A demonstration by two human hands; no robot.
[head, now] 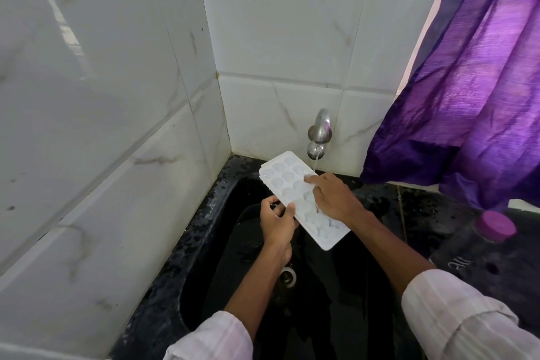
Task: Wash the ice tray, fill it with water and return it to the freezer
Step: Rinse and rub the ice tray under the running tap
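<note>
White plastic ice tray (295,193) tilted over black sink (204,242), left hand (276,222) pinching its near edge, right hand (330,199) fingers flat, rubbing cavities under steel tap (319,133) stream; wet one-edge pinch may slip, dropping tray

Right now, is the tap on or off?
On: a thin stream falls from the tap toward the right hand on the ice tray.
</note>
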